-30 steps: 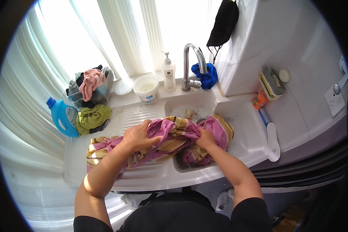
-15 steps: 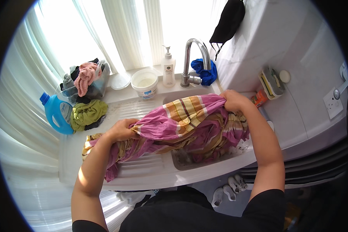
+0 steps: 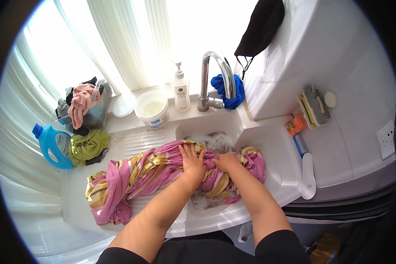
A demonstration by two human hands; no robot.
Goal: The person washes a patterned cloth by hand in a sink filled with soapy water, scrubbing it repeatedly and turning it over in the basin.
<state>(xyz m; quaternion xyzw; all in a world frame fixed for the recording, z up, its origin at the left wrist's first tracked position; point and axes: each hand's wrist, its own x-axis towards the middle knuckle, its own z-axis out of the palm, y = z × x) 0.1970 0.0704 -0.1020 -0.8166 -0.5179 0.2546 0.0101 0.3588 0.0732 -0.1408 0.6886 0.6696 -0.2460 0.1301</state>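
Note:
A large wet pink cloth with yellow and brown stripes (image 3: 141, 169) lies bunched in a long roll. It reaches from the ribbed washboard on the left across the sink basin to its right rim. My left hand (image 3: 192, 162) rests flat on the middle of the roll, fingers outstretched. Just right of it, my right hand (image 3: 226, 163) is closed on the fabric, its fingertips partly hidden in the folds. Suds (image 3: 215, 141) show in the basin behind and in front of the cloth.
A chrome faucet (image 3: 204, 83) rises behind the basin, a blue cloth (image 3: 235, 100) beside it. Along the back stand a pump bottle (image 3: 181, 91) and white tub (image 3: 152, 110). Left are a blue detergent jug (image 3: 55, 147), green cloth (image 3: 89, 146) and clothes bin (image 3: 102, 105). A white-handled brush (image 3: 308, 176) lies right.
The cloth was held up and spread between my hands; now it lies lower, bunched. My hands have come together at the middle, and the left has let go and flattened on it.

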